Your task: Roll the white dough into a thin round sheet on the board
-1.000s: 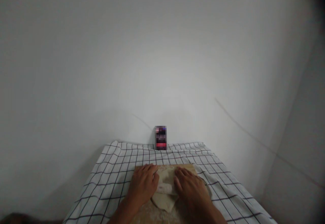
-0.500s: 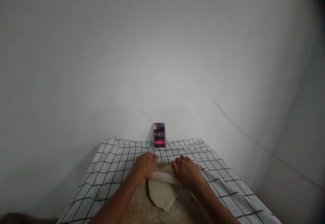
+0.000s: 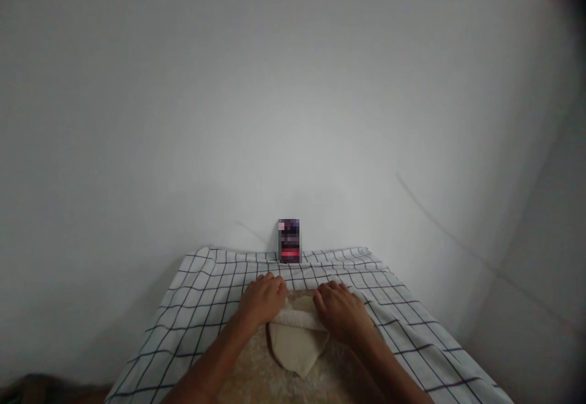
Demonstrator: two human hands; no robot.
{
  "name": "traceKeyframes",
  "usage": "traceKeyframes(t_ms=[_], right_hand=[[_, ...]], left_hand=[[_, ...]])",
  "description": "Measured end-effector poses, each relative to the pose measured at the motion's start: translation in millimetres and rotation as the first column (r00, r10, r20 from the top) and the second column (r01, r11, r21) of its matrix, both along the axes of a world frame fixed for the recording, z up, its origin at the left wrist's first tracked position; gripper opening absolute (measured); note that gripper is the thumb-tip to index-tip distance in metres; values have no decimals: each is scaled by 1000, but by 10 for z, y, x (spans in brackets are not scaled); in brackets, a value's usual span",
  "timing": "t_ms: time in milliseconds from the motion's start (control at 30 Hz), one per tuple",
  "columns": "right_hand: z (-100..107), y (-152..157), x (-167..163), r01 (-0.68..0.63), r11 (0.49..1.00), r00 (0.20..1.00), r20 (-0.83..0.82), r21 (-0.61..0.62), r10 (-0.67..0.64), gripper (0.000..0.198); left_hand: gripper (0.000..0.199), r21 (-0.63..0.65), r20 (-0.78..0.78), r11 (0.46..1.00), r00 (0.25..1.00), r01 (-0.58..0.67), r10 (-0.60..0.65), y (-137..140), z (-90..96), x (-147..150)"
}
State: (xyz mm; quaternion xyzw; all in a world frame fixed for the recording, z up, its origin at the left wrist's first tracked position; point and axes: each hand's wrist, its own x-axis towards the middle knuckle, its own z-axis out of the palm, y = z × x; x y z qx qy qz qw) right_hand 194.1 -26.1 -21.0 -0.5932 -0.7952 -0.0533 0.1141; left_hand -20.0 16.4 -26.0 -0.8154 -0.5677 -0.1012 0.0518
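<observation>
A pale, flour-dusted rolling pin [image 3: 298,320] lies across a flattened sheet of dough [image 3: 297,349]. My left hand [image 3: 264,298] is closed over the pin's left end, and my right hand [image 3: 344,311] over its right end. Both ends of the pin are hidden under my fingers. The dough shows on both sides of the pin, with its near edge narrowing to a blunt point. Beneath it is a floury wooden board [image 3: 249,370], partly covered by my forearms.
A white tablecloth with dark checked lines [image 3: 183,318] covers the table around the board. At the back, a phone-like upright object [image 3: 290,241] with a blurred front leans against the white wall [image 3: 293,117]. Something brown [image 3: 36,387] sits at the lower left.
The rolling pin lies a little more level than before, its right end slightly further away. Both hands keep their grip on it. The whole view has shifted slightly.
</observation>
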Motion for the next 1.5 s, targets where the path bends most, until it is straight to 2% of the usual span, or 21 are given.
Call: traceKeyframes(t_ms=[167, 333, 467, 667, 900, 1067, 1233, 1367, 1500], right_hand=[[-21, -125, -15, 19, 1000, 996, -90, 2, -19, 32], [-69, -283, -37, 15, 999, 994, -106, 41, -11, 30], [-92, -421, -52, -3, 999, 995, -95, 43, 7, 33], [-147, -600, -91, 12, 1000, 995, -101, 9, -11, 37], [-177, -747, -133, 33, 999, 992, -122, -4, -33, 39], [-133, -799, -148, 49, 999, 990, -132, -7, -49, 39], [-179, -745, -123, 54, 999, 990, -129, 2, -54, 36], [-185, -496, -61, -46, 997, 990, -127, 66, 54, 34], [-121, -162, -23, -56, 996, 990, -123, 68, 64, 40]], left_hand=[[35, 51, 55, 999, 998, -9, 6, -153, -40, -23], [34, 180, 141, 982, 987, 49, -75, -334, -131, -64], [36, 279, 147, 958, 983, 61, -106, -484, -214, -89], [38, 339, 159, 936, 976, 90, -152, -698, -244, -101], [36, 390, 162, 910, 962, 143, -221, -786, -280, -131], [37, 340, 199, 934, 961, 114, -190, -815, -253, -126], [38, 318, 220, 943, 960, 100, -176, -779, -278, -120], [38, 268, 190, 959, 970, 97, -151, -586, -230, -101], [36, 125, 66, 987, 992, 102, -111, -261, -99, -43]])
